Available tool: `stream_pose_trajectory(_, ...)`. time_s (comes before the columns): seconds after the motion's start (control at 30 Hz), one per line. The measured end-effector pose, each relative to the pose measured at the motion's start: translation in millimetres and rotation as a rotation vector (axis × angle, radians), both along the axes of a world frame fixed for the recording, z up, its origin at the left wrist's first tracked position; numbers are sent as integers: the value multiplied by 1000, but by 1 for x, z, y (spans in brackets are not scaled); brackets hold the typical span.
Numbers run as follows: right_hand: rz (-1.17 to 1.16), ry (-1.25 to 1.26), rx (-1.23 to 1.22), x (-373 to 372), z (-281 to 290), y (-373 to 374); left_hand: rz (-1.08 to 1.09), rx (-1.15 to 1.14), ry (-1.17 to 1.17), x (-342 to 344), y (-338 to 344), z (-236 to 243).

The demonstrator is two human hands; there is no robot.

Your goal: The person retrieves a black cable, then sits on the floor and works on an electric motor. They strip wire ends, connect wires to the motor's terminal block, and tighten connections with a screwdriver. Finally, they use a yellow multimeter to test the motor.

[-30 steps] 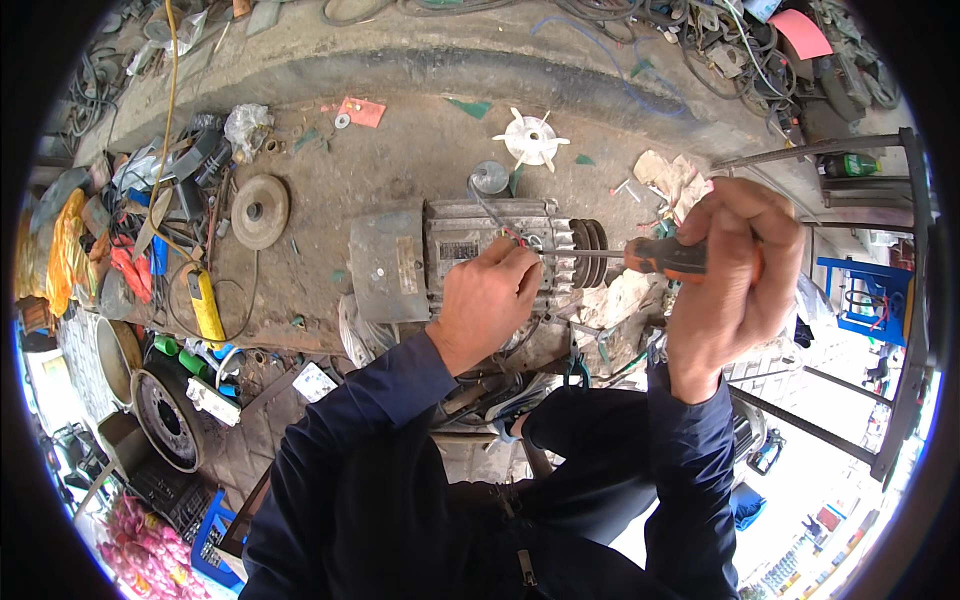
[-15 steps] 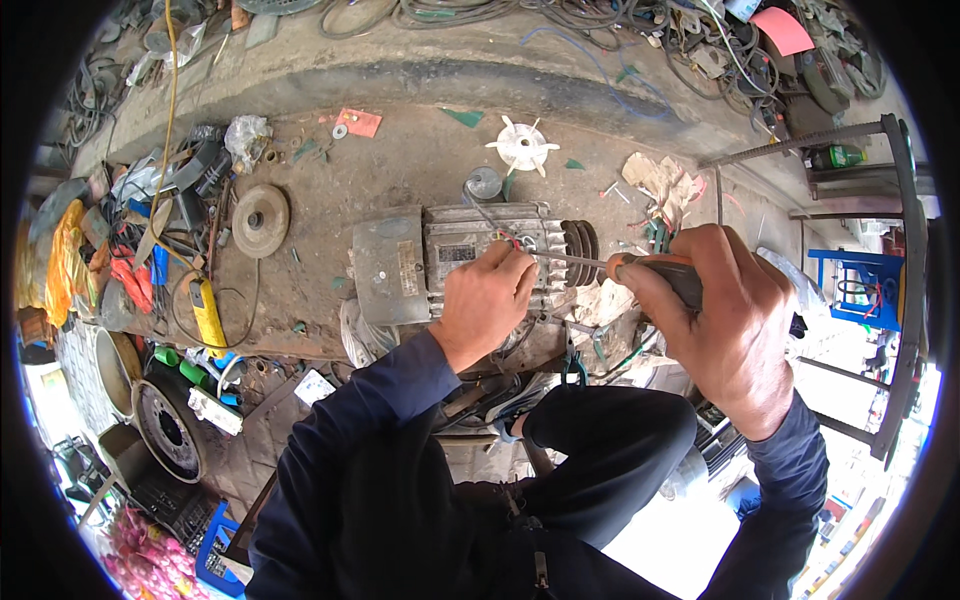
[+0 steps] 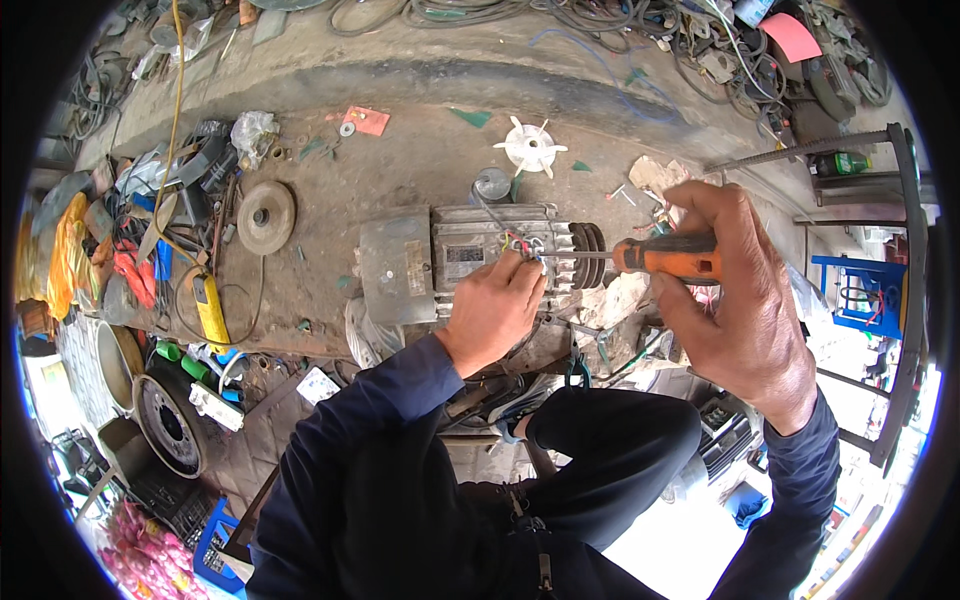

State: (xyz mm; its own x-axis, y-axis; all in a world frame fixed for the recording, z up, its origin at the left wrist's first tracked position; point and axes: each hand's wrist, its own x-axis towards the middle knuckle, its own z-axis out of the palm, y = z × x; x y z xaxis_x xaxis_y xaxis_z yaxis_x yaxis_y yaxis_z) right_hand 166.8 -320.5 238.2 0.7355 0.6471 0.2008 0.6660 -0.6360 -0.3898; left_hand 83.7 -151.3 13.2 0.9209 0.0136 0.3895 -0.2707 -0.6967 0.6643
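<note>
A grey finned electric motor (image 3: 395, 270) lies on its side on the floor in front of me, its grooved pulley (image 3: 592, 255) to the right. Coloured wires (image 3: 518, 243) show in the opening on the motor's upper side. Beside them, my left hand (image 3: 495, 308) pinches with its fingertips; what is between them is hidden. My right hand (image 3: 748, 310) is around the orange and black handle of a screwdriver (image 3: 668, 257), its thumb below and fingers above. The screwdriver lies nearly level, its shaft passing over the pulley to the wires. Its tip is hard to make out.
A white fan (image 3: 530, 147) and a small grey cylinder (image 3: 491, 186) lie beyond the motor. Pliers (image 3: 577, 368) are near my knee. A round disc (image 3: 267, 217) and a yellow device (image 3: 210, 312) lie left. A dark metal frame (image 3: 908, 300) stands right.
My right hand has shifted its hold and turned about the screwdriver, so more of the orange handle shows. The whole view has moved slightly; my left hand stays by the wires.
</note>
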Motion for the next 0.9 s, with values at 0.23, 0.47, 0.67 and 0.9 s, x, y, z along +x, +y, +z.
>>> stream_pose_trajectory(0.23,-161,148,47,-5,-6,1,-25,15,5,-1,2,-1)
stream_pose_trajectory(0.47,-66,44,-124,-12,1,2,-36,17,9,-1,3,-2)
stream_pose_trajectory(0.67,5,-6,-36,-9,2,4,-47,19,8,-1,3,-4)
stream_pose_trajectory(0.9,-61,99,-28,-15,1,6,-53,28,18,-2,3,-5)
